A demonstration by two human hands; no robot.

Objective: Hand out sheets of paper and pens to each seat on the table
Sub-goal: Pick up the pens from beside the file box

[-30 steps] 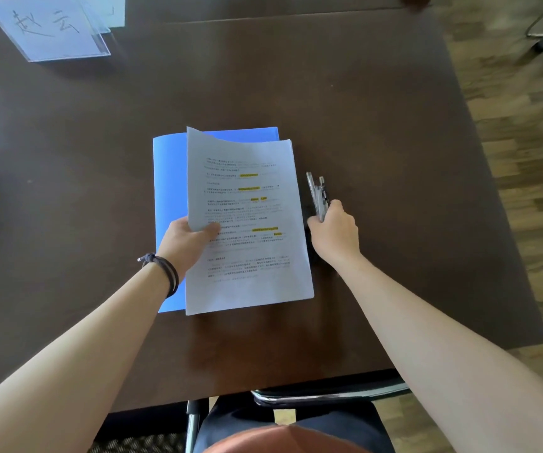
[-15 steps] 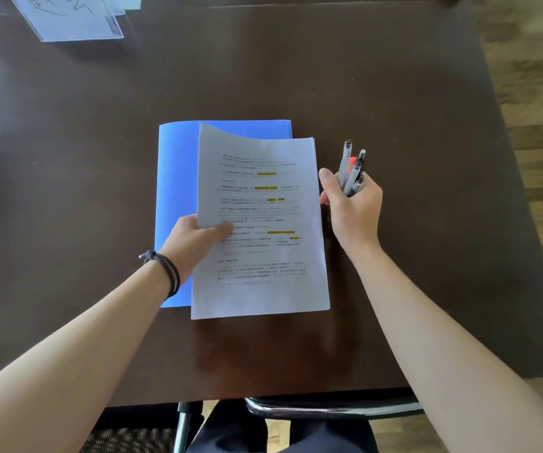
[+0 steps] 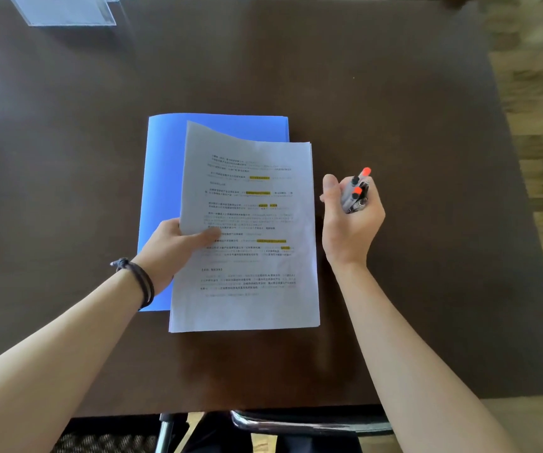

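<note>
A stack of printed white sheets (image 3: 257,282) with yellow highlights lies on a blue folder (image 3: 162,178) in the middle of the dark brown table (image 3: 394,93). My left hand (image 3: 172,246) pinches the left edge of the top sheet, thumb on top, and that sheet's upper left corner curls upward. To the right of the stack, my right hand (image 3: 351,220) is raised off the table and grips a bundle of pens (image 3: 356,192), some with orange ends, pointing up and away from me.
A clear name-card stand (image 3: 67,11) sits at the table's far left corner. A chair back (image 3: 296,420) with a chrome frame is below the near table edge. Wooden floor (image 3: 541,158) lies beyond the table's right edge.
My right hand lifted the pens off the table and turned them upright, palm toward me. My left hand kept its pinch on the top sheet. The view shifted slightly forward.
</note>
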